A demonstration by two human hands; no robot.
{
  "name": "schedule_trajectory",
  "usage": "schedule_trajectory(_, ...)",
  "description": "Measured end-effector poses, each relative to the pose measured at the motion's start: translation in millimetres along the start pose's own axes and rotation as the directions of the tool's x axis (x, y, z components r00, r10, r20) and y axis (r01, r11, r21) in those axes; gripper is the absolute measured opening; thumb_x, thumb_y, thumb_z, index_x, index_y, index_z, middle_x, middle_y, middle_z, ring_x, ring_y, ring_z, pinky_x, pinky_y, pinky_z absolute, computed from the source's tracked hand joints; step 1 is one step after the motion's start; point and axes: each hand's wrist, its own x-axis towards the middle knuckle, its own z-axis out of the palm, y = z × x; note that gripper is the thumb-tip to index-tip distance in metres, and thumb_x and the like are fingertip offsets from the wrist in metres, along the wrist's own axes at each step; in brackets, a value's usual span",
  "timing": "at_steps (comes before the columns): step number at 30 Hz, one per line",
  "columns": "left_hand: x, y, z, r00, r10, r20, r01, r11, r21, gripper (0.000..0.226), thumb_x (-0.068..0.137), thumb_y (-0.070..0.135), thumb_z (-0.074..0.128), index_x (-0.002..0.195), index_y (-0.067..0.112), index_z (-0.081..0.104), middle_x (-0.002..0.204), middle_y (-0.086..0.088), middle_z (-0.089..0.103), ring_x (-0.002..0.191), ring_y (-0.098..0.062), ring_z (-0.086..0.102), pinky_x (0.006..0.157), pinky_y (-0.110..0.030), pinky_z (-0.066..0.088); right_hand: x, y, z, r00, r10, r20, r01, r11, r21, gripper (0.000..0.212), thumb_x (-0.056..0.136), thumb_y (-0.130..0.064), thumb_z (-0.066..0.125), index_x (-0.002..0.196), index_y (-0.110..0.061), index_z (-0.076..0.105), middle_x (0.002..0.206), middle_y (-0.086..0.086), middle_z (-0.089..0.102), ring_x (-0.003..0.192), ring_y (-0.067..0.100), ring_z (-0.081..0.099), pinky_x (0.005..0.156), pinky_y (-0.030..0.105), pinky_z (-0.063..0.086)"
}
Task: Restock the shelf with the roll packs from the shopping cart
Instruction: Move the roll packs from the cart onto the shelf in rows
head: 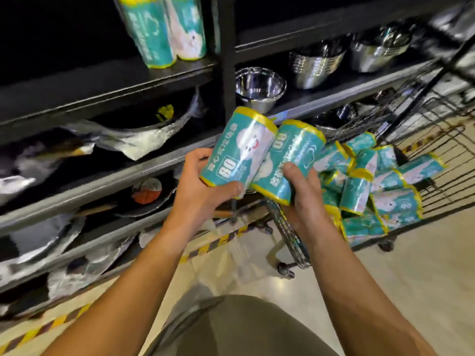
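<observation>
Left hand: our left hand (205,183) grips one roll pack (237,152), thumb across its lower end, fingers wrapped behind.
Right hand: our right hand (300,194) grips a second roll pack (288,160), thumb on its face; the two packs touch side by side.
Long axis: both packs tilt the same way, lower ends in our palms, yellow-rimmed tops pointing up and right toward the shelf post (226,60).
Where the goal lies: the shelf board (102,80) carrying two standing packs (164,29) is up and to the left of both hands, so we judge the move is a lift and a swing leftward.
Nearer hand: the left one sits closer to that bay; we judge its pack should go in first.
Open room: the board looks bare to the left of the standing packs, though that part is dark and we cannot tell how deep it runs.
Edges: the post stands just right of the standing packs and the board's front lip is between us and the bay; we would clear both, then turn each pack upright.
Supply: the shopping cart (424,140) to the right holds a heap of more packs (380,191).
Neighbours: steel bowls (259,86) fill the bay right of the post.
</observation>
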Motion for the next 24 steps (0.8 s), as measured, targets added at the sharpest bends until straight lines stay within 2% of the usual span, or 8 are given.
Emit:
schedule_trajectory(3,-9,7,-45,1.0,0.022,-0.015,-0.022,0.999,-0.023,0.09,0.054,0.027,0.088,0.135,0.024,0.048,0.127,0.001,0.064,0.111,-0.014,0.066,0.084,-0.033,0.056,-1,13,47,0.998,-0.001,0.07,0.002,1.0,-0.024,0.053,0.078,-0.021,0.069,0.128,-0.017,0.055,0.122,0.011,0.07,0.111,0.031,0.069,0.094,0.051,0.056)
schedule_trajectory(5,-12,13,-76,0.999,0.041,-0.023,-0.043,0.998,-0.048,0.081,0.06,0.017,0.086,0.133,0.026,0.053,0.119,0.007,0.07,0.107,-0.012,0.068,0.079,-0.027,0.056,-4,23,81,0.993,-0.009,0.122,0.016,0.998,-0.057,0.05,0.077,-0.02,0.069,0.126,-0.017,0.056,0.117,0.007,0.072,0.108,0.027,0.07,0.088,0.045,0.057)
schedule_trajectory(8,-13,21,-130,0.994,0.075,-0.08,-0.079,0.996,-0.044,0.085,0.058,0.026,0.085,0.136,0.025,0.052,0.126,0.002,0.067,0.114,-0.019,0.066,0.086,-0.035,0.057,-9,41,133,0.982,-0.035,0.187,0.052,0.995,-0.089,0.047,0.078,-0.018,0.068,0.123,-0.016,0.056,0.117,0.008,0.071,0.105,0.026,0.071,0.082,0.04,0.059)
schedule_trajectory(13,-6,40,-223,0.968,0.139,-0.209,-0.139,0.99,0.012,0.094,0.051,0.03,0.086,0.137,0.029,0.047,0.129,0.0,0.059,0.106,-0.009,0.066,0.077,-0.024,0.055,-15,69,209,0.973,-0.019,0.228,0.031,0.998,-0.051,0.045,0.084,-0.019,0.067,0.127,-0.011,0.056,0.115,0.01,0.072,0.096,0.024,0.073,0.068,0.035,0.059)
schedule_trajectory(16,1,54,-270,0.931,0.132,-0.339,-0.209,0.957,-0.201,0.09,0.052,0.021,0.081,0.134,0.011,0.045,0.114,-0.006,0.065,0.098,-0.018,0.068,0.077,-0.035,0.056,-17,77,243,0.97,-0.011,0.243,0.017,1.0,-0.024,0.043,0.079,-0.026,0.065,0.119,-0.013,0.062,0.106,0.008,0.074,0.091,0.022,0.073,0.07,0.035,0.058)
schedule_trajectory(18,8,66,-293,0.924,0.126,-0.362,-0.239,0.927,-0.287,0.078,0.058,0.014,0.077,0.13,0.008,0.048,0.106,-0.006,0.067,0.095,-0.021,0.068,0.079,-0.038,0.057,-16,79,262,0.963,-0.035,0.268,0.042,0.999,-0.021,0.043,0.08,-0.027,0.063,0.12,-0.012,0.061,0.106,0.008,0.074,0.093,0.022,0.072,0.074,0.035,0.058)
schedule_trajectory(21,18,81,-315,0.914,0.128,-0.385,-0.238,0.938,-0.252,0.058,0.063,0.011,0.073,0.119,0.019,0.06,0.105,-0.005,0.067,0.093,-0.02,0.066,0.074,-0.034,0.055,-9,80,287,0.955,-0.048,0.294,0.059,0.998,-0.031,0.047,0.081,-0.027,0.061,0.125,-0.011,0.059,0.115,0.013,0.07,0.101,0.027,0.069,0.082,0.04,0.057)
schedule_trajectory(24,33,89,-326,0.901,0.119,-0.418,-0.232,0.945,-0.231,0.059,0.066,0.012,0.073,0.122,0.023,0.059,0.115,-0.009,0.063,0.094,-0.022,0.066,0.064,-0.032,0.055,1,80,309,0.953,-0.002,0.304,0.015,0.999,-0.04,0.06,0.08,-0.035,0.062,0.135,-0.011,0.055,0.122,0.014,0.069,0.105,0.029,0.069,0.078,0.039,0.058)
